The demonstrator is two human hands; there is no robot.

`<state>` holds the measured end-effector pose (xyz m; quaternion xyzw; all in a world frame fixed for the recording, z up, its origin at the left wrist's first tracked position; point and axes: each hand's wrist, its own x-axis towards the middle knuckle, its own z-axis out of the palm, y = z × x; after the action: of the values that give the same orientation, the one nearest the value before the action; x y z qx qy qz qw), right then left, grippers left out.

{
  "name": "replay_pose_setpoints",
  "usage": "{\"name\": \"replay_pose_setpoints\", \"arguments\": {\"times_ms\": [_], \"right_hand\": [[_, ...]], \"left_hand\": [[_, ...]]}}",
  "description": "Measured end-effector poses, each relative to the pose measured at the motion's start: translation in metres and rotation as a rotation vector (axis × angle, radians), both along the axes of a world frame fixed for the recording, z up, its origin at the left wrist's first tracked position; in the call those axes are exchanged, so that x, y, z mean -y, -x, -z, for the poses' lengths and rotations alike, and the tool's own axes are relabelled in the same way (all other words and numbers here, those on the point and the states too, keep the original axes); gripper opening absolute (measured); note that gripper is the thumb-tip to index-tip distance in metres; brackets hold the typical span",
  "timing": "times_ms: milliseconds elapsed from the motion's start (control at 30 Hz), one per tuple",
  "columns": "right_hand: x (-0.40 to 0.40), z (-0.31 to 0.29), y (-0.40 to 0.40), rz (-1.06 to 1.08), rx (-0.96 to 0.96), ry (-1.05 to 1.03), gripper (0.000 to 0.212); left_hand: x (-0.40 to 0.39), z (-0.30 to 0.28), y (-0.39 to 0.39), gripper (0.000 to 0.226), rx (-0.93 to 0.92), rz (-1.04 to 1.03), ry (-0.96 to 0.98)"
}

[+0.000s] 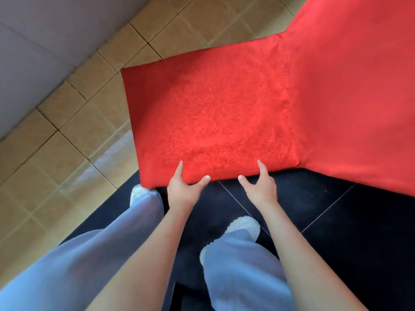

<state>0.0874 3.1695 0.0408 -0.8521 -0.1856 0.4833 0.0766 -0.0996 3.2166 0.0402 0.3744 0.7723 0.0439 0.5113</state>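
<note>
A red textured pillow [215, 117] is held up flat above the floor, and its right side meets a red sheet [350, 86]. My left hand [185, 187] holds the pillow's near edge, one finger lying on top and the thumb along the edge. My right hand [261, 186] holds the same edge further right, one finger on top and the thumb spread just below the edge. The other fingers of both hands are hidden.
Beige floor tiles [74, 135] run left and behind, up to a grey wall [36, 41]. Dark tiles [336, 232] lie under my legs in light blue trousers and white shoes [243, 225]. The red sheet fills the right side.
</note>
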Motion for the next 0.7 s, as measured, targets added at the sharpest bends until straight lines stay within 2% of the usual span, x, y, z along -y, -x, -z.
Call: {"name": "replay_pose_setpoints", "arguments": {"times_ms": [133,233,333,433,700], "right_hand": [[-0.008,0.031,0.000,0.064,0.045,0.014,0.080],[-0.014,0.050,-0.003,0.109,0.071,0.058,0.080],[-0.020,0.069,-0.005,0.140,0.102,0.065,0.080],[-0.021,0.087,-0.001,0.166,0.140,0.069,0.083],[-0.013,0.105,0.005,0.325,0.171,-0.097,0.095]], "left_hand": [[0.013,0.025,-0.012,0.099,-0.049,-0.081,-0.010],[0.025,0.039,-0.023,0.101,-0.076,-0.153,0.055],[0.033,0.055,-0.031,0.104,-0.058,-0.237,0.108],[0.038,0.074,-0.040,0.106,-0.014,-0.298,0.081],[0.035,0.100,-0.046,0.113,0.039,-0.400,0.001]]}}
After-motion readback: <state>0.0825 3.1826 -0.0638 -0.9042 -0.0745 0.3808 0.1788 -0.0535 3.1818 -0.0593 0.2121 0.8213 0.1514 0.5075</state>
